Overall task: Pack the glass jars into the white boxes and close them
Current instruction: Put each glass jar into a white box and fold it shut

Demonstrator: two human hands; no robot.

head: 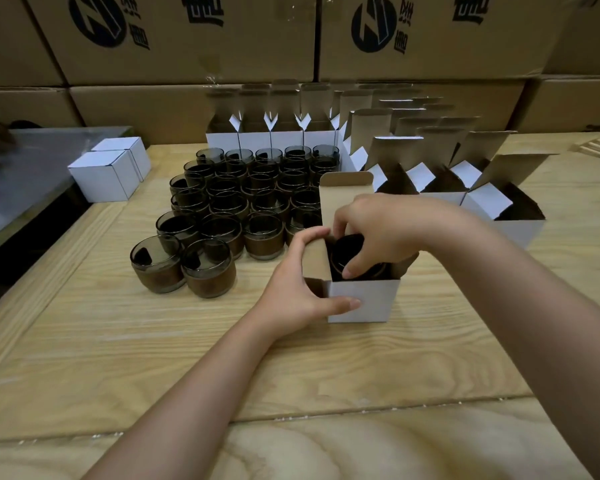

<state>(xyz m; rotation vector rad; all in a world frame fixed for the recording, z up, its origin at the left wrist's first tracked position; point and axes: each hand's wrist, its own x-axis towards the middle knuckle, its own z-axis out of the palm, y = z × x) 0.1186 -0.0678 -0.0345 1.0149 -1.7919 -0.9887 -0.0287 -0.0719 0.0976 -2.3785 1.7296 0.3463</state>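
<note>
We look down on two bare hands at a small carton. The fingers [340,220] of the right hand [378,230] curl round a dark glass jar [349,249] and grip its rim and side from above. The jar sits directly beneath those fingers, partly inside the open top of a white box [361,299]. It looks tilted rather than upright, with its mouth tipped up toward us, so we judge it needs straightening before it can sink to the bottom.

The left hand [298,285] steadies the box. Its thumb presses the white front wall and its other fingers hook over the brown side flap [316,261], holding it out of the jar's way. The lid flap [343,199] stands upright just beyond the right fingers. The right hand is the nearer one to the jar, and the left is nearer to the flaps that must fold shut afterward.

Just left of both hands, and beyond them, many unpacked jars [229,202] stand clustered. Beyond the right wrist, open boxes [492,209] wait in rows. Well off to the left sit two closed boxes [108,174]. Everything rests on a pale wooden table [153,341], with large brown cartons [187,39] stacked behind.
</note>
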